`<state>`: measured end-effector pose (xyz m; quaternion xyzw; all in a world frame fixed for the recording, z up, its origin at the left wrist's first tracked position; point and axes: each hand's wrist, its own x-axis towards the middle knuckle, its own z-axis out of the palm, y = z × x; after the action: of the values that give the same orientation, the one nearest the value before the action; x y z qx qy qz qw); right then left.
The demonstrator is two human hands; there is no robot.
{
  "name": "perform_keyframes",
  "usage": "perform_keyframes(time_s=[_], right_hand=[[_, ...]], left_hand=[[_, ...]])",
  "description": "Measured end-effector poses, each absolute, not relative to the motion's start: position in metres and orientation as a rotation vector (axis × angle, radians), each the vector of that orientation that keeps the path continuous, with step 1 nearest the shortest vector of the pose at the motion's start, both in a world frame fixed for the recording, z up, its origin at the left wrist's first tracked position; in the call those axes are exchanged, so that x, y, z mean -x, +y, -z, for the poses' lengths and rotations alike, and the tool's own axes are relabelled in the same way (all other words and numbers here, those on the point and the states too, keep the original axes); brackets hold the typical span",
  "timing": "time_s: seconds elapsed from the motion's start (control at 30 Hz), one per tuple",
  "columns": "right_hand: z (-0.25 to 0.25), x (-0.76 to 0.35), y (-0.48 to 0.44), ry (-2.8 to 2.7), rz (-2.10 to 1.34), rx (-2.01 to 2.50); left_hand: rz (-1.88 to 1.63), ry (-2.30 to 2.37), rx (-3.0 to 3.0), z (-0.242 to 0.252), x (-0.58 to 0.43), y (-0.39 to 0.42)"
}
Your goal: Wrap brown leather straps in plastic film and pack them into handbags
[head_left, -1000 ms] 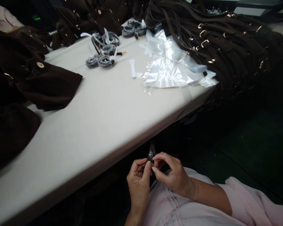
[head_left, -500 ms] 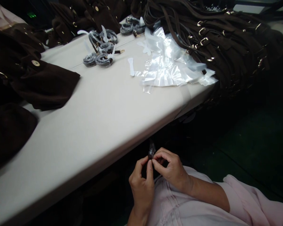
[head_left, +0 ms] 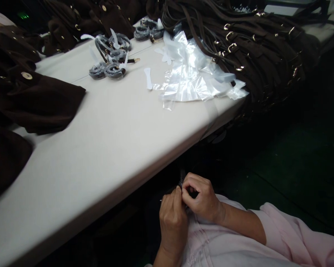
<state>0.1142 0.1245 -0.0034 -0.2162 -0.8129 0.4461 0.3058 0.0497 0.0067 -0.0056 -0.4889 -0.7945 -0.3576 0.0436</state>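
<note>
Below the table's near edge, my left hand [head_left: 173, 215] and my right hand [head_left: 202, 196] meet at the fingertips. Both pinch a narrow dark strap in clear plastic film [head_left: 180, 179], of which only a small end shows above the fingers. My right thumb and forefinger form a ring against it. The left fingers are folded over it, hiding most of it.
The pale table [head_left: 111, 137] bears plastic-wrapped strap coils [head_left: 111, 70], clear plastic bags [head_left: 193, 79] and a white tab [head_left: 148, 78]. Brown straps with gold buckles [head_left: 258, 55] are heaped at right. Dark brown bags [head_left: 44, 100] stand along the left.
My left hand has turned and its fingers have folded over the strap, hiding more of it. The right hand keeps its pinch. The whole view has shifted slightly, table items appearing further left.
</note>
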Motion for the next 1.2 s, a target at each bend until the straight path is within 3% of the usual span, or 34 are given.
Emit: perform_keyframes(time_s=[0.13, 0.33, 0.4, 0.7, 0.87, 1.03, 1.2], right_hand=[[0.006, -0.115, 0.122, -2.303, -1.068, 0.415], [0.004, -0.116, 0.126, -2.258, -1.140, 0.395], [0.004, -0.117, 0.126, -2.229, -1.147, 0.387], [0.012, -0.113, 0.129, -2.163, -1.199, 0.488], [0.009, -0.115, 0.154, -2.114, -1.262, 0.616], [0.003, -0.118, 0.145, -2.192, -1.230, 0.399], [-0.007, -0.119, 0.139, -2.143, -1.266, 0.375]], left_hand=[[1.256, -2.515, 1.473, 0.009, -0.045, 0.003], [2.123, -2.979, 0.844, -0.011, -0.026, 0.011], [2.264, -2.995, 0.788, -0.014, -0.022, 0.014], [1.784, -3.055, 0.919, -0.004, -0.024, 0.022], [1.836, -3.134, 1.084, -0.008, -0.022, 0.011], [1.686, -3.023, 1.346, -0.023, -0.022, 0.015], [1.962, -3.077, 1.244, -0.029, -0.019, 0.027]])
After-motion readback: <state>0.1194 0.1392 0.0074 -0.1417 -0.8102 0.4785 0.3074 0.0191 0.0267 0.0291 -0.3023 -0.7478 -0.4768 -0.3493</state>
